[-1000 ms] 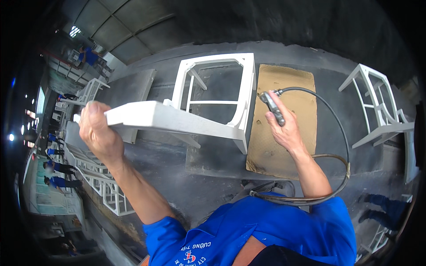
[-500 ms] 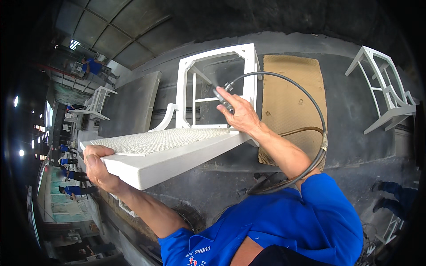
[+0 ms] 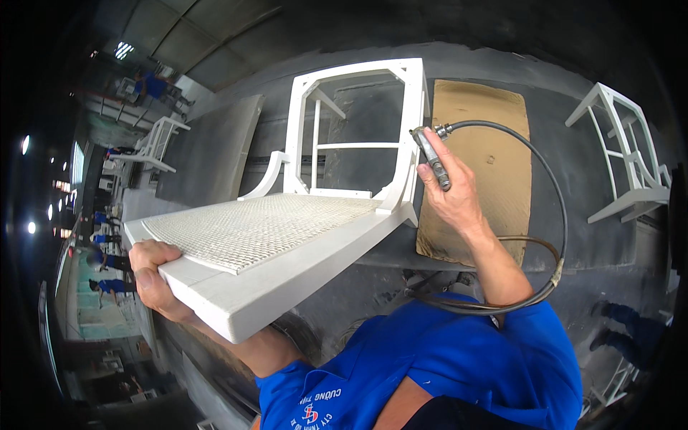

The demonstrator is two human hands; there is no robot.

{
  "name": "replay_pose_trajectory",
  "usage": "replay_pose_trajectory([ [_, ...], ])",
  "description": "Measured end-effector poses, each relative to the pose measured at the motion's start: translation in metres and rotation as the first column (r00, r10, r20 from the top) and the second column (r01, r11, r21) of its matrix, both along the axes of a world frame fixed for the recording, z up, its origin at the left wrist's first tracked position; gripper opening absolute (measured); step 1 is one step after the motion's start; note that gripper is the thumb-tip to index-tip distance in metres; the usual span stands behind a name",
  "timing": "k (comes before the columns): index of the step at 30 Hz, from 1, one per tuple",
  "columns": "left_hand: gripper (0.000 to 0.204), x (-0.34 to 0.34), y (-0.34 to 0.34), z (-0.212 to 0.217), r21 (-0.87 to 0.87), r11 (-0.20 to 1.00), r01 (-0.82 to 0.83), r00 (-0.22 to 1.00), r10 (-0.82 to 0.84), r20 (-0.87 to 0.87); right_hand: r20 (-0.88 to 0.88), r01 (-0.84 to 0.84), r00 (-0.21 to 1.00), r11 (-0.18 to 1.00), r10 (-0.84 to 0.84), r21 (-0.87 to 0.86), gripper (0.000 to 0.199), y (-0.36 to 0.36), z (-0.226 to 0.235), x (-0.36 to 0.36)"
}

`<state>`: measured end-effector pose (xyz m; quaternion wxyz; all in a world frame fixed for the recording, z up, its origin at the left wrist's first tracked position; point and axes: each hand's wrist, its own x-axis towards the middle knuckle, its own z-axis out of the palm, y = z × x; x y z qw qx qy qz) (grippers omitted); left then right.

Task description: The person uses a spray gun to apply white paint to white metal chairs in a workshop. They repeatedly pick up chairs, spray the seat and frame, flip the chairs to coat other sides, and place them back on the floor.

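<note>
Lower left, the left hand (image 3: pixel 159 278) grips a white chair (image 3: pixel 287 215); the right hand (image 3: pixel 453 192) clasps a hose-fed gun (image 3: pixel 432 159). Visible faces seem uniformly white; hidden sides can't be judged.

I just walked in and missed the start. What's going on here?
A person grips the top of the woven backrest of a white chair with the left hand. The right hand holds a metal tool on a black hose; whether it is running, I can't tell. A cardboard sheet lies to the right.
</note>
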<state>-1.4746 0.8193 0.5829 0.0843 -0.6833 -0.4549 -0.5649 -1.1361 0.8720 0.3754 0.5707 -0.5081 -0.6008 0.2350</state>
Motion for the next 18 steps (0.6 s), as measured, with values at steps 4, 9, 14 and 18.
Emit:
replay_pose_trajectory([
  [4,0.049,0.001,-0.012,-0.005,0.01,1.0,-0.022,1.0,0.022,0.0,-0.061,-0.23,0.972,0.969,0.225,-0.094,0.056,0.022,0.011,0.007],
  [9,0.048,-0.001,-0.031,-0.011,0.033,0.999,-0.023,0.999,0.022,0.028,-0.037,-0.466,0.882,0.858,0.47,-0.217,0.056,0.043,0.019,0.008],
  [14,0.049,-0.003,-0.049,-0.018,0.062,0.996,-0.06,0.998,0.059,0.015,-0.006,-0.685,0.698,0.666,0.716,-0.297,0.059,0.029,0.018,0.017],
  [18,0.047,-0.004,-0.06,-0.019,0.058,0.994,-0.088,0.994,0.085,0.063,-0.167,-0.756,0.608,0.502,0.776,-0.42,0.06,0.019,0.015,0.024],
])
